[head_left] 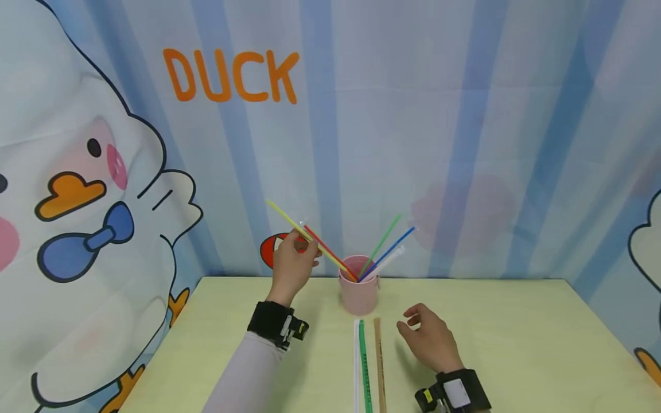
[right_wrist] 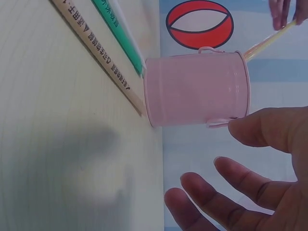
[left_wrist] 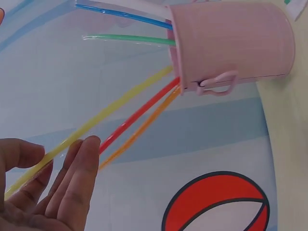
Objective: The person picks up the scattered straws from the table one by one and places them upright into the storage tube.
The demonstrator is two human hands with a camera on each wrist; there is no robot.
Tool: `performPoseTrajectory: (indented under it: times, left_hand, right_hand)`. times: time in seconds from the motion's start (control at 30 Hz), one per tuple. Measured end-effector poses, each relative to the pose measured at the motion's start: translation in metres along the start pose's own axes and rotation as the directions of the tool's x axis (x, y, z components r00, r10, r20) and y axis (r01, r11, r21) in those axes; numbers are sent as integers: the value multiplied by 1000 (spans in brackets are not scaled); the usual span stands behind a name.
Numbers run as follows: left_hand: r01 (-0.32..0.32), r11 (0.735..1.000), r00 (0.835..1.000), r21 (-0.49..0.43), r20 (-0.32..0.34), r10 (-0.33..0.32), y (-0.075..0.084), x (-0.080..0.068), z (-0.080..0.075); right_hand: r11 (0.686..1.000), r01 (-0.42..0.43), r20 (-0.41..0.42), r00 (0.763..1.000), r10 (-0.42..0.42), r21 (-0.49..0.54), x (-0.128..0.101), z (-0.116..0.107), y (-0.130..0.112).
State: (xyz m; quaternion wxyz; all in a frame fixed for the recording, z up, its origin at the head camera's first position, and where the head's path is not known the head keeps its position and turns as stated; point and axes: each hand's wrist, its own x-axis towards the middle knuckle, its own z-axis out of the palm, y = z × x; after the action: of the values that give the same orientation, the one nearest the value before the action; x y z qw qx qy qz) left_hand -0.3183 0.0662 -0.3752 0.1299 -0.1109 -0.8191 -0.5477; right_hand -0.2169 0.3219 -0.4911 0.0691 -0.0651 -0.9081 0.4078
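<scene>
1. Straw of yellow plastic (left_wrist: 110,109) leans from the pink bucket (head_left: 358,297) — pinched partway up by the left hand (head_left: 293,264).
2. Right hand (head_left: 430,338) hovers nearby, fingers loosely bent, holding nothing.
3. Probably light, slick, easily creased — best held gently around mid-length.

You have: one bucket (head_left: 358,297), far; in it, five coloured straws (head_left: 387,253), one whitish straw (left_wrist: 139,6); three table straws (head_left: 365,367), near; one left hand (head_left: 293,265), one right hand (head_left: 431,338).

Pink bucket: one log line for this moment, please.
left grip: pinching yellow straw, lower end in bucket | right grip: empty | bucket: upright on table | green strip: on table
</scene>
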Motion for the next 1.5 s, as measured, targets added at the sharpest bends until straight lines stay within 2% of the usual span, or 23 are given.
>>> performPoseTrajectory:
  times: [0.2, 0.33, 0.6, 0.73, 0.93, 1.13, 1.37, 1.5]
  left_hand:
    - [69, 993, 998, 93, 6, -70, -22, 4, 16]
    - [88, 986, 996, 143, 16, -91, -33, 5, 24]
    - [50, 960, 996, 274, 56, -68, -47, 6, 41]
    - [46, 960, 995, 276, 77, -70, -51, 5, 46]
    - [88, 953, 987, 291, 100, -122, -55, 4, 51]
    - [82, 941, 985, 327, 117, -127, -51, -8, 44]
    - [9, 920, 984, 391, 160, -78, -33, -32, 31]
    - [-39, 894, 980, 447, 194, -54, -24, -45, 25]
  right_hand:
    - [1000, 8, 2, 1000, -8, 6, -1, 0, -2]
    - [1000, 15, 3, 1000, -15, 14, -2, -1, -3]
    - [1000, 4, 2, 1000, -4, 23, -1, 0, 0]
    - [1000, 2, 9, 1000, -2, 30, -1, 1, 1]
    - [1000, 14, 9, 1000, -14, 25, -1, 0, 1]
    - [999, 25, 7, 1000, -25, 23, -2, 0, -2]
    - [999, 51, -4, 999, -51, 18, -4, -2, -5]
    - [999, 51, 0, 999, -51, 9, -4, -4, -4]
